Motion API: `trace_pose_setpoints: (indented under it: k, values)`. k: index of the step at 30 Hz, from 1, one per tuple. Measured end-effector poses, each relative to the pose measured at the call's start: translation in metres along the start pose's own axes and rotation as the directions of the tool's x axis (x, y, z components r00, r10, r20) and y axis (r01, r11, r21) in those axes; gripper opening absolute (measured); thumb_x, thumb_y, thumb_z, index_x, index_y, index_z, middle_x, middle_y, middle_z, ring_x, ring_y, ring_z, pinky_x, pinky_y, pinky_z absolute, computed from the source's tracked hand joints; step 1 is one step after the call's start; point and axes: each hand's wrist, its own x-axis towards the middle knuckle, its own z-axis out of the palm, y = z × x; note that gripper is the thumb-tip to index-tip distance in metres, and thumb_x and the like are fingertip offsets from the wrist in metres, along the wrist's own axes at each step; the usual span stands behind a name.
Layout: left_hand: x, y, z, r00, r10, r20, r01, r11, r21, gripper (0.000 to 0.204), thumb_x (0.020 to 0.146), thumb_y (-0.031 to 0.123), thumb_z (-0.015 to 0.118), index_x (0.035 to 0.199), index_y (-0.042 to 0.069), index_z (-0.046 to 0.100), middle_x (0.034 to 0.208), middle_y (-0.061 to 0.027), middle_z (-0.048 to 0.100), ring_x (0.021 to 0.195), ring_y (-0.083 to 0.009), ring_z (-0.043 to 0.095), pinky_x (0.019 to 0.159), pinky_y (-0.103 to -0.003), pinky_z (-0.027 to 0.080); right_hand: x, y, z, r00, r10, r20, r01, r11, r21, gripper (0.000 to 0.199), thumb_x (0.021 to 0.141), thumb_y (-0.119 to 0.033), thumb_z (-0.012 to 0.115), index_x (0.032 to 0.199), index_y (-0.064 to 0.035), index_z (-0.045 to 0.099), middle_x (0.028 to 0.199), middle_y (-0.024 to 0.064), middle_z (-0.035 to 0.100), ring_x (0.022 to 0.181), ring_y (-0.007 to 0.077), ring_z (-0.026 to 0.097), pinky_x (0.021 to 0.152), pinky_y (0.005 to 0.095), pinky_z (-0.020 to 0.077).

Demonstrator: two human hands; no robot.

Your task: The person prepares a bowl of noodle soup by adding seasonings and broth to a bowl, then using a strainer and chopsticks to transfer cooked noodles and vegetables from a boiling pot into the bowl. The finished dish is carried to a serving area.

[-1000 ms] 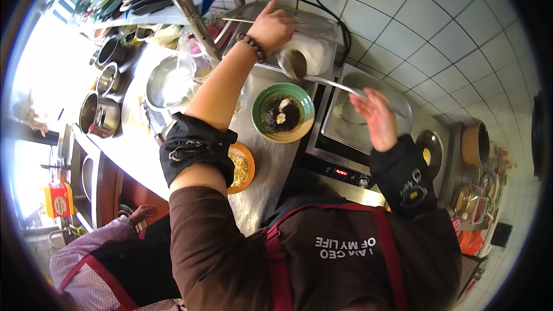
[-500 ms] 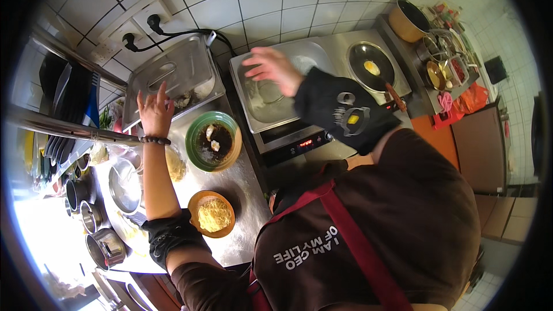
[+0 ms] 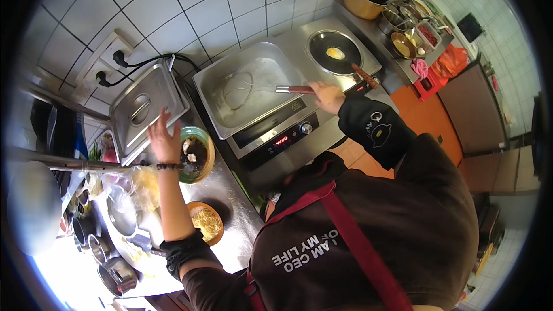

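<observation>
My right hand [image 3: 328,98] is closed on the wooden handle of a wire strainer [image 3: 288,89]. The strainer's round wire end lies inside the rectangular steel basin [image 3: 259,60], which seems to hold water. With fingers spread, my left hand [image 3: 165,138] hovers between a steel pan lid [image 3: 141,106] and a green bowl [image 3: 187,174], holding nothing visible. Dark liquid and pale lumps sit in that bowl, partly hidden by my hand. Nearer to me stands an orange bowl [image 3: 197,206] of noodles.
A frying pan [image 3: 317,43] with an egg sits at the right of the cooker [image 3: 282,141]. Beyond it are a deep pot [image 3: 364,6] and several ingredient containers. A metal rail [image 3: 86,163], a clear bag [image 3: 144,187] and steel pots [image 3: 118,270] crowd the left.
My right hand has moved from above the basin to the strainer's handle and closed on it. The lid now covers the pan whose contents showed earlier. The whole view has shifted.
</observation>
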Motion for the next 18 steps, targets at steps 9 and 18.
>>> trace_pose_setpoints:
  k: [9, 18]
  values:
    - [-0.121, 0.077, 0.001, 0.913, -0.402, -0.071, 0.375, 0.895, -0.244, 0.024, 0.073, 0.015, 0.063, 0.095, 0.005, 0.062, 0.091, -0.0114, 0.063, 0.085, -0.0293, 0.057, 0.077, -0.038, 0.043, 0.006, 0.015, -0.028, 0.941, -0.337, -0.009, 0.337, 0.941, 0.024, 0.047, 0.082, -0.017, 0.050, 0.128, -0.0203, 0.039, 0.084, 0.0143, 0.052, 0.063, 0.0331, 0.057, 0.055, 0.0424, 0.0452]
    - [-0.297, -0.020, -0.051, 0.170, -0.925, -0.339, 0.803, 0.329, -0.497, 0.050, 0.073, 0.021, 0.066, 0.114, -0.005, 0.050, 0.106, -0.0199, 0.056, 0.095, -0.0263, 0.056, 0.082, -0.035, 0.045, 0.003, -0.026, -0.086, 0.864, -0.504, -0.021, 0.481, 0.811, 0.334, 0.040, 0.078, -0.011, 0.057, 0.117, -0.0057, 0.049, 0.113, 0.0125, 0.053, 0.103, 0.0308, 0.051, 0.086, 0.0346, 0.0419]
